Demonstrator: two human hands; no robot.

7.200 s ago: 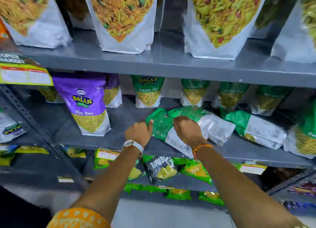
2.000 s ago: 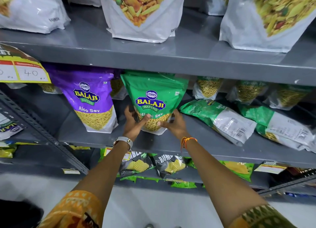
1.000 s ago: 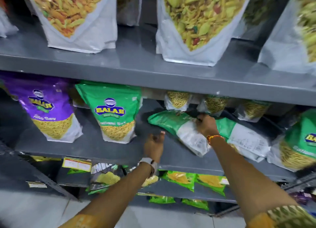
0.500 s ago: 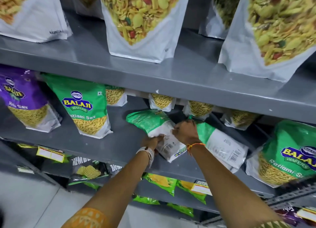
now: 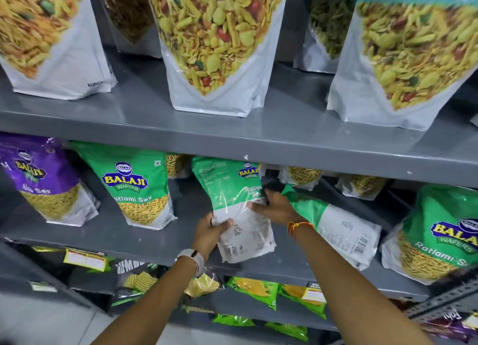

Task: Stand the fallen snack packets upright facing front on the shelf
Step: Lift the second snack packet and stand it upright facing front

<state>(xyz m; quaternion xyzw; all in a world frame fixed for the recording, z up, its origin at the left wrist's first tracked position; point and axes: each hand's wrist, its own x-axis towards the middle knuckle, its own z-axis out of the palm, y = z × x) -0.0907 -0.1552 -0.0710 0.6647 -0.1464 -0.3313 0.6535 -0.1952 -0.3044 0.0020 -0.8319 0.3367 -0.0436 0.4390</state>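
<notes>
Two packets already stood upright well to the left of the fingers: a purple packet [image 5: 44, 182] at the far edge, then a green packet [image 5: 137, 187] with its front label facing out. Both rested on the grey shelf [image 5: 129, 236], apart from the hands. Half a second earlier the next green packet lay flat on its side with both hands only reaching its lower end; now that same packet, the lifted packet [image 5: 232, 205], had been raised nearly upright, its top just under the shelf above and its back panel with small print and barcode turned toward the camera. The left hand [image 5: 209, 235] gripped its lower left corner, fingers curled closed around the white bottom edge. The right hand [image 5: 274, 207] pressed against its right side, fingers spread fairly flat along the wrapper, thumb hidden behind. So the lift looked mostly done, but the front was apparently still facing the wrong way, and a turn seemed needed before it could be set down. Just right of the right hand's fingers, another fallen packet [image 5: 333, 223] lay on its side, back panel up, untouched. Farther right, one more green packet [image 5: 439, 231] stood upright, tilted a little.
</notes>
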